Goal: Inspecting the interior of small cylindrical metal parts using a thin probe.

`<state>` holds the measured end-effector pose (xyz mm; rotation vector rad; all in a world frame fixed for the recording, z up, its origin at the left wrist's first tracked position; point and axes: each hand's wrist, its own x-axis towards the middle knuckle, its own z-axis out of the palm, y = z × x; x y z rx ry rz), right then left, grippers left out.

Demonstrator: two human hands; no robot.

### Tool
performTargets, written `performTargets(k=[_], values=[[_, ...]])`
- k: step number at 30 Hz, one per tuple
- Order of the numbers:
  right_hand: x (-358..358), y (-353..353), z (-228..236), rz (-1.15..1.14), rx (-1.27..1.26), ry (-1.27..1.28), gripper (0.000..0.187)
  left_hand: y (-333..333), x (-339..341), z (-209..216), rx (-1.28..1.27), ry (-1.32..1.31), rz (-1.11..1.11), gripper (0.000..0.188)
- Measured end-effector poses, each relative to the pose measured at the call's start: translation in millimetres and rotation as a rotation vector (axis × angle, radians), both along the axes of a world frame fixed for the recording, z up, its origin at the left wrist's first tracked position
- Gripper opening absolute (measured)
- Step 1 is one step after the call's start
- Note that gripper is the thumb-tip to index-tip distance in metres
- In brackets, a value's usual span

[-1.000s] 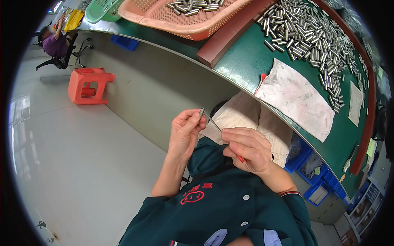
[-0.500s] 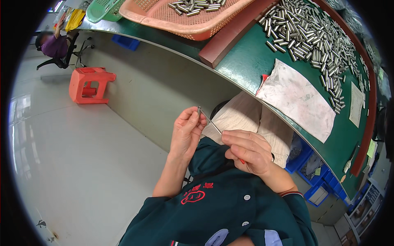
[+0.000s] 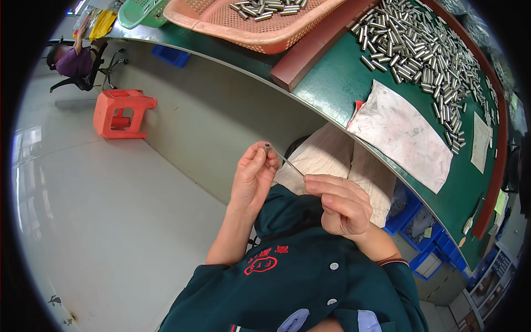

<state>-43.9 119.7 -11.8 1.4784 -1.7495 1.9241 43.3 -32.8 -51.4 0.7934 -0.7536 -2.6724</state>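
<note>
Pinched between the thumb and fingers of my left hand (image 3: 253, 174) is a small metal cylinder (image 3: 267, 148), its end facing up. My right hand (image 3: 345, 206) is closed on a thin metal rod (image 3: 292, 166), which slants up and left. The rod's tip meets the cylinder; whether it is inside or only touching I cannot tell. My right palm and fingers hide the rod's other end. Both hands are above my lap, in front of the table edge. On the green table (image 3: 332, 83), many similar metal cylinders (image 3: 428, 63) lie in a loose heap.
A stained white cloth (image 3: 401, 138) lies near the table edge. A reddish-brown bar (image 3: 318, 47) separates the heap from a pink basket (image 3: 221, 27) of cylinders. Blue bins (image 3: 428, 260) stand under the table. A red stool (image 3: 119, 113) and a seated person (image 3: 76, 61) are at left.
My right hand has moved slightly right and away from the left one, and more of the rod shows. A red end below my right fingers is now out of sight.
</note>
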Motion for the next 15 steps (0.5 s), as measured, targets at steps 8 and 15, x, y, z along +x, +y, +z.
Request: performTargets(k=[8, 15], values=[[-1.3, -2.3, -0.8, -0.029, -0.004, -0.031, 0.011, 2.3, -0.2, 4.3, -0.035, -0.027, -0.03, 0.015], [-2.5, -0.5, -6.0, -0.009, -0.013, 0.059, 0.019, 2.3, 2.4, 4.6, -0.126, -0.055, -0.036, 0.013]])
